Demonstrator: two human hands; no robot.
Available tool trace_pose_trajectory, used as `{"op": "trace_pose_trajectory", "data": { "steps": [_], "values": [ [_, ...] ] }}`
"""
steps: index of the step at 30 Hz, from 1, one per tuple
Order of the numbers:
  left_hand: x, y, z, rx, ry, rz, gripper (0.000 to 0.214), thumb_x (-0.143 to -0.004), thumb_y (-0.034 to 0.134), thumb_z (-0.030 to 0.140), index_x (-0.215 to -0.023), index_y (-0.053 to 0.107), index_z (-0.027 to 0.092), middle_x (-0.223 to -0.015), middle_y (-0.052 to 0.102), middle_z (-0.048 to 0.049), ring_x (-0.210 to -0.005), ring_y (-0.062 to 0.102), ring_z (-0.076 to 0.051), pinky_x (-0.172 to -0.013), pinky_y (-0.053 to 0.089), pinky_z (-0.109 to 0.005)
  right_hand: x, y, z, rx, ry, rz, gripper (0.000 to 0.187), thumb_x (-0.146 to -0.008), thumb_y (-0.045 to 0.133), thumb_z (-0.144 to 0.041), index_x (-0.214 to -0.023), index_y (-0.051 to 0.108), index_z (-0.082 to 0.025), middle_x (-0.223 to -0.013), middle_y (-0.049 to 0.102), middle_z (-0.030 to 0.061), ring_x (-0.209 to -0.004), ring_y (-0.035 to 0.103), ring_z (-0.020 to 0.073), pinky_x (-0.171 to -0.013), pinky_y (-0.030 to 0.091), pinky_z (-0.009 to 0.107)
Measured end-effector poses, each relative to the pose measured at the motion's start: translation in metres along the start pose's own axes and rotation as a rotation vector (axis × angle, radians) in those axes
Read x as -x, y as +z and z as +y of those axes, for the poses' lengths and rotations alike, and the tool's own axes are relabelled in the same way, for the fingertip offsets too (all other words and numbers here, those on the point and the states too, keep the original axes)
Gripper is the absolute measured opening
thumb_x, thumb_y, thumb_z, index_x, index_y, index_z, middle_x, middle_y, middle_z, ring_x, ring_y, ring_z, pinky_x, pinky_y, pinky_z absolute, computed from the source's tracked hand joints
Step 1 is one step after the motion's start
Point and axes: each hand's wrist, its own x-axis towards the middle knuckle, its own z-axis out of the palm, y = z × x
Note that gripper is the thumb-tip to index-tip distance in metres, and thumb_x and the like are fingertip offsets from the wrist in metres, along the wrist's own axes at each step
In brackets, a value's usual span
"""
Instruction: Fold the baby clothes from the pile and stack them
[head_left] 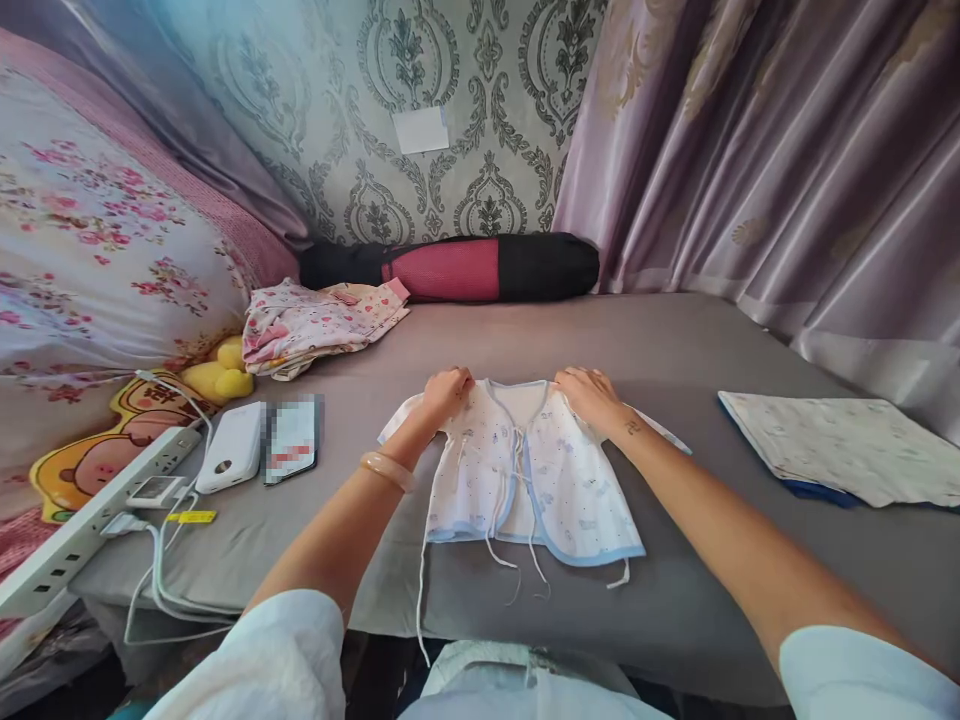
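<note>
A white baby shirt with light blue edging and small blue prints lies spread front side up on the grey sheet. Its front is tied with thin white strings, and loose strings trail from the hem. At the shoulder on the left of the picture, my left hand is closed with curled fingers on the cloth. My right hand pinches the other shoulder in the same way. Both sleeves stick out beyond the hands, partly hidden by my wrists. The fingertips are mostly hidden from view.
To the right lies a folded printed cloth. On the left are a white power bank, a phone, a power strip with cables, and crumpled printed clothes. A black and red roll bag lies along the wall.
</note>
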Motion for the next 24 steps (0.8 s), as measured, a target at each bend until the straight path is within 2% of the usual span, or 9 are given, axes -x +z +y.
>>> {"op": "trace_pose_trajectory", "data": {
  "steps": [4, 8, 12, 15, 19, 24],
  "values": [
    [-0.009, 0.003, 0.002, -0.024, -0.001, -0.031, 0.035, -0.097, 0.038, 0.03, -0.103, 0.069, 0.017, -0.109, 0.071, -0.013, -0.101, 0.066, -0.026, -0.082, 0.048, -0.033, -0.006, 0.004, -0.008, -0.044, 0.04, 0.002, 0.031, -0.103, 0.033, -0.027, -0.106, 0.063, -0.016, -0.112, 0.065, 0.0133, -0.105, 0.06, 0.0236, -0.087, 0.039, 0.033],
    [-0.011, 0.008, 0.004, 0.021, 0.047, -0.054, 0.034, -0.098, 0.04, 0.036, -0.104, 0.068, 0.017, -0.109, 0.069, -0.0125, -0.103, 0.064, -0.025, -0.082, 0.048, -0.031, -0.007, 0.009, -0.012, -0.061, 0.038, 0.013, 0.03, -0.104, 0.035, -0.03, -0.103, 0.062, -0.017, -0.111, 0.064, 0.0121, -0.105, 0.06, 0.0235, -0.082, 0.039, 0.031],
    [-0.008, 0.015, 0.003, 0.023, 0.121, -0.017, 0.033, -0.101, 0.035, 0.035, -0.112, 0.062, 0.019, -0.111, 0.065, -0.0115, -0.102, 0.063, -0.023, -0.083, 0.047, -0.031, -0.008, 0.022, -0.007, -0.074, 0.044, 0.008, 0.03, -0.105, 0.03, -0.031, -0.108, 0.057, -0.018, -0.112, 0.062, 0.0117, -0.097, 0.063, 0.0223, -0.073, 0.039, 0.03],
    [-0.012, 0.017, 0.004, -0.033, 0.101, 0.013, 0.036, -0.103, 0.029, 0.037, -0.118, 0.057, 0.019, -0.112, 0.063, -0.0122, -0.101, 0.062, -0.024, -0.082, 0.047, -0.032, -0.015, 0.029, -0.001, -0.058, 0.057, 0.057, 0.032, -0.106, 0.026, -0.032, -0.111, 0.054, -0.018, -0.113, 0.06, 0.0117, -0.093, 0.064, 0.0222, -0.069, 0.038, 0.03],
    [-0.028, 0.016, 0.007, -0.09, 0.067, 0.029, 0.035, -0.104, 0.027, 0.036, -0.117, 0.055, 0.02, -0.112, 0.063, -0.0121, -0.105, 0.06, -0.024, -0.082, 0.046, -0.032, -0.033, 0.031, 0.006, -0.008, 0.081, 0.111, 0.032, -0.106, 0.024, -0.03, -0.112, 0.053, -0.017, -0.114, 0.059, 0.0135, -0.096, 0.062, 0.0228, -0.067, 0.037, 0.029],
    [-0.051, 0.017, 0.011, -0.137, 0.049, 0.039, 0.033, -0.104, 0.027, 0.034, -0.117, 0.054, 0.02, -0.114, 0.063, -0.0118, -0.105, 0.059, -0.024, -0.08, 0.046, -0.031, -0.056, 0.032, 0.014, 0.033, 0.086, 0.103, 0.032, -0.104, 0.024, -0.023, -0.114, 0.053, -0.015, -0.116, 0.057, 0.0161, -0.096, 0.062, 0.0234, -0.067, 0.038, 0.03]
  ]
}}
